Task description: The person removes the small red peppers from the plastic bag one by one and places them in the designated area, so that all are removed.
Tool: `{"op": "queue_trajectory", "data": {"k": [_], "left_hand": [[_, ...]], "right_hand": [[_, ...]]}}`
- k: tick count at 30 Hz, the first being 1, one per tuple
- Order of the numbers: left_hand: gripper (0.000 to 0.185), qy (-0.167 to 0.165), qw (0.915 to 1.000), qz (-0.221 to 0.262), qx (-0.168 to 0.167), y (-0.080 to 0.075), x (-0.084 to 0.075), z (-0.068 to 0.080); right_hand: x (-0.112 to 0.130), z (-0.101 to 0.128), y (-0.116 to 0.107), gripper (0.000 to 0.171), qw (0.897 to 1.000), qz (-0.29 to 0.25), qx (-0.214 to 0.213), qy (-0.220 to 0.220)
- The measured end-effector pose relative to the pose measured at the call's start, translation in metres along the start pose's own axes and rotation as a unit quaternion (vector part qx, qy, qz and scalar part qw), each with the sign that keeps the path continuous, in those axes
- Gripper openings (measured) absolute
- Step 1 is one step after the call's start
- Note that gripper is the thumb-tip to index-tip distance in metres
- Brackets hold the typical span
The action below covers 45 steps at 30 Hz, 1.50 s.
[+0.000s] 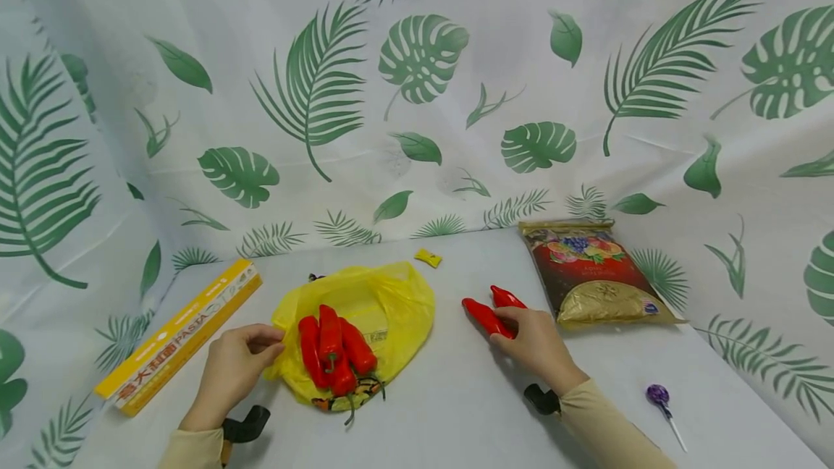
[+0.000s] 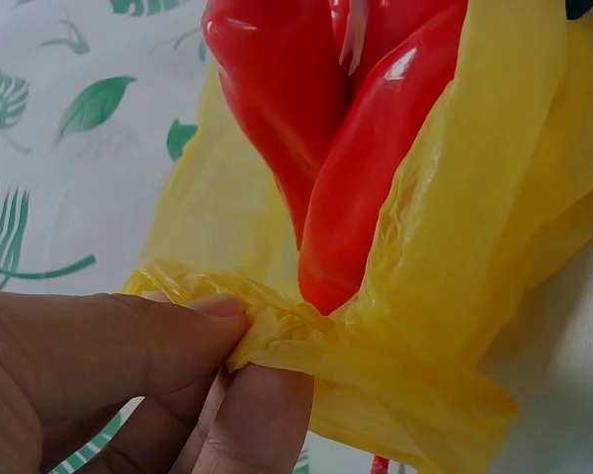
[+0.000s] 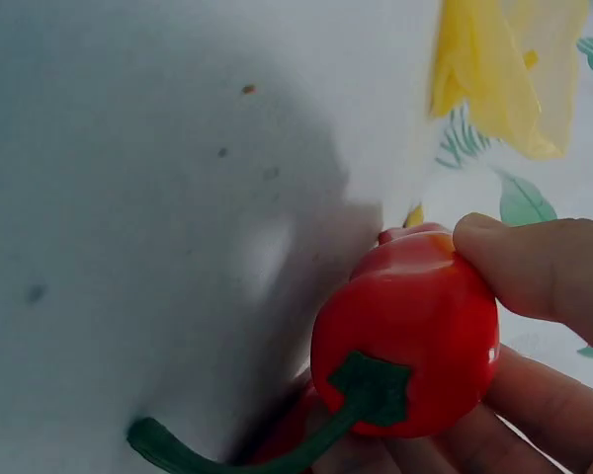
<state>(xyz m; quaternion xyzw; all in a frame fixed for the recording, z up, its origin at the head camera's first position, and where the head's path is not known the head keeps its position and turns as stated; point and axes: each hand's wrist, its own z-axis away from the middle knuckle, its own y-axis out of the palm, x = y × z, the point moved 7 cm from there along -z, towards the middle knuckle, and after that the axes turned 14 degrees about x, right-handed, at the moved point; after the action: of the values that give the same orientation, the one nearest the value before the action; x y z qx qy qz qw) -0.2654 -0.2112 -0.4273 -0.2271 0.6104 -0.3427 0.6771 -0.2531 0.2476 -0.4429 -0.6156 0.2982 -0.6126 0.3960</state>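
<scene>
Left hand (image 2: 109, 380) pinching yellow bag (image 2: 455, 276)

Table (image 1: 456, 396): peppers (image 1: 332, 349) on bag (image 1: 391, 302), centre-left; pasta box (image 1: 179, 335) to its left. Snack pouch (image 1: 596, 273) right rear; lollipop (image 1: 659, 396) right front; wrapped sweet (image 1: 428, 258) behind bag.

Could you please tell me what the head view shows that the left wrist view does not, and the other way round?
Only the head view shows the right hand holding two red peppers, the pasta box, the red and gold packet, the purple lollipop and a small yellow sweet. Only the left wrist view shows, close up, the fingers pinching a gathered fold at the bag's edge. Both show the left hand gripping the yellow bag with red peppers lying at its mouth, on the leaf-print cloth.
</scene>
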Motion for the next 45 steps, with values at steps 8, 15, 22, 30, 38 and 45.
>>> {"op": "queue_trajectory", "data": {"k": [8, 15, 22, 30, 38, 45], "left_hand": [[0.016, -0.002, 1.0000, 0.004, 0.007, 0.001, -0.001, 0.000], [0.016, -0.003, 0.9999, 0.000, 0.010, 0.004, -0.002, -0.001], [0.016, 0.004, 1.0000, 0.000, 0.009, 0.003, -0.002, -0.002], [0.017, 0.009, 0.9999, 0.003, 0.009, 0.000, -0.003, 0.001], [0.016, 0.011, 0.9999, -0.003, -0.004, -0.005, 0.002, 0.004], [0.014, 0.001, 0.9999, 0.011, -0.012, -0.009, 0.006, 0.007]], "right_hand": [[-0.007, 0.006, -0.002, 0.047, 1.000, 0.020, 0.004, 0.020], [-0.010, 0.011, -0.005, 0.048, 0.999, 0.039, 0.001, 0.037], [-0.005, 0.014, -0.008, 0.046, 0.998, 0.052, -0.013, 0.028], [-0.001, 0.014, -0.010, 0.049, 0.998, 0.054, -0.018, 0.027], [0.012, 0.009, -0.017, 0.049, 0.999, 0.021, -0.046, -0.007], [0.025, 0.002, -0.008, 0.045, 0.996, -0.029, -0.063, -0.051]]}}
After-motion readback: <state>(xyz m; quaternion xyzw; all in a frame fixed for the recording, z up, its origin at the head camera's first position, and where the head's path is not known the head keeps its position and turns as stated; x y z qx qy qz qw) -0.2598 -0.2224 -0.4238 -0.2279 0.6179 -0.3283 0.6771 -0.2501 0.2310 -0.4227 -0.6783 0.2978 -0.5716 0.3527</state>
